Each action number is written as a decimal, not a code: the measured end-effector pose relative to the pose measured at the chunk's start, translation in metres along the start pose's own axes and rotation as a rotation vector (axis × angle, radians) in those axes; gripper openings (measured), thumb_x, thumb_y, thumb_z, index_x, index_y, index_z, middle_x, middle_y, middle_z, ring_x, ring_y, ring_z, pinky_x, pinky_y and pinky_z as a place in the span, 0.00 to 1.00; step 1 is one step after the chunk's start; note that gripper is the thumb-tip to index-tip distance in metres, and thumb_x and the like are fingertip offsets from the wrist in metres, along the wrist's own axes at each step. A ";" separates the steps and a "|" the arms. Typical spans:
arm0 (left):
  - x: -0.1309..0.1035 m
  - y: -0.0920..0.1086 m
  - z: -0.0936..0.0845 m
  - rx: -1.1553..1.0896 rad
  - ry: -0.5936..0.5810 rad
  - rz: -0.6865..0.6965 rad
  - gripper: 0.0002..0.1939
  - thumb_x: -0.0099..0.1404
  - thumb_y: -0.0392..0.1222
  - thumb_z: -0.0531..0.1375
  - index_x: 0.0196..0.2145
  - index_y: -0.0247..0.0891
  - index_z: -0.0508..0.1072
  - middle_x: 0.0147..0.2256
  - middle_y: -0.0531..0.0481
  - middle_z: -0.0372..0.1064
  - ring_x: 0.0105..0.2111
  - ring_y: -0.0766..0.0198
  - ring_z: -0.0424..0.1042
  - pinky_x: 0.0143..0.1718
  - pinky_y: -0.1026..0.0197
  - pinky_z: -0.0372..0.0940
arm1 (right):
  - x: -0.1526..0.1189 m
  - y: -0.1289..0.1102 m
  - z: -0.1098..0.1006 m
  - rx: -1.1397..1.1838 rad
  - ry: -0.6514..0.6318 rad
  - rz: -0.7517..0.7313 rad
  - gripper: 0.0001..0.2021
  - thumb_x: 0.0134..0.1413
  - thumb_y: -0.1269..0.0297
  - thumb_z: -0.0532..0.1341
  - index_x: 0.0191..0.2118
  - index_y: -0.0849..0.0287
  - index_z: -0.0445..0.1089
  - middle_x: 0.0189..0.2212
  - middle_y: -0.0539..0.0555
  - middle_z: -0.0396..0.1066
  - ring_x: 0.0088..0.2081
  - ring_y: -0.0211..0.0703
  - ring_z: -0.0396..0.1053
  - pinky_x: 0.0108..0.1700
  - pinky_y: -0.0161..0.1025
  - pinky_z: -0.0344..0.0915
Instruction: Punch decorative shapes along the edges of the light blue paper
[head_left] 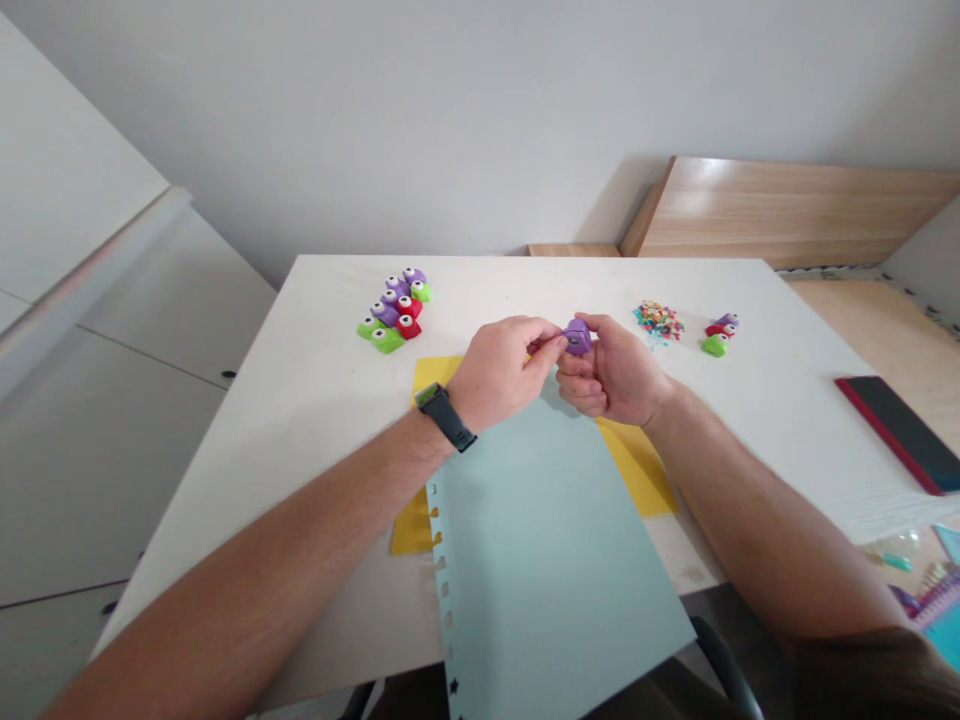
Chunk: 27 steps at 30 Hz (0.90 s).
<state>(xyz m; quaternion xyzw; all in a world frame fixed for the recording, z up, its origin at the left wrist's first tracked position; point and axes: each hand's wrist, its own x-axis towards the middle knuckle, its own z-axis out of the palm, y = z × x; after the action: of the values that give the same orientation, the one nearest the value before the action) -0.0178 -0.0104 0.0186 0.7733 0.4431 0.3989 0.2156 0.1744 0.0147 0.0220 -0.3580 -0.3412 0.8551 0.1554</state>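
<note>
My right hand [619,370] is closed around a small purple craft punch [577,337], held up over the table. My left hand [506,370], with a dark watch on its wrist, pinches at the left side of the punch; its fingertips partly hide what they grip there. Under both hands lies a light blue sheet of paper [551,540] with notched holes down its left side and a small dark star shape near its lower left corner. The sheet's lower end reaches past the table's front edge. Beneath it, yellow paper [640,470] shows on both sides.
Several purple, green and red punches [394,312] stand grouped at the back left of the white table [315,400]. On the right are a heap of colourful paper bits [660,320], three more punches [721,334] and a dark, red-edged flat object [904,425].
</note>
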 end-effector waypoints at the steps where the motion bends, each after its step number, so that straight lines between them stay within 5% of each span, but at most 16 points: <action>1: 0.000 0.000 0.000 -0.002 0.001 -0.002 0.10 0.71 0.41 0.59 0.39 0.39 0.81 0.36 0.50 0.80 0.34 0.63 0.75 0.36 0.60 0.65 | 0.000 0.000 0.000 0.004 -0.002 0.002 0.26 0.62 0.37 0.46 0.23 0.53 0.51 0.14 0.45 0.48 0.17 0.35 0.43 0.16 0.32 0.42; 27: 0.000 0.005 -0.002 -0.072 0.003 -0.051 0.10 0.72 0.44 0.60 0.43 0.40 0.80 0.41 0.50 0.82 0.39 0.62 0.78 0.41 0.61 0.69 | 0.002 0.003 -0.001 -0.045 -0.072 -0.041 0.27 0.65 0.42 0.42 0.20 0.54 0.53 0.13 0.46 0.48 0.16 0.35 0.43 0.15 0.32 0.45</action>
<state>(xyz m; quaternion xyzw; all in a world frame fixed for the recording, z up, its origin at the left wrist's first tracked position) -0.0169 -0.0133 0.0231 0.7530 0.4481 0.4102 0.2529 0.1739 0.0141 0.0185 -0.3234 -0.3728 0.8563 0.1523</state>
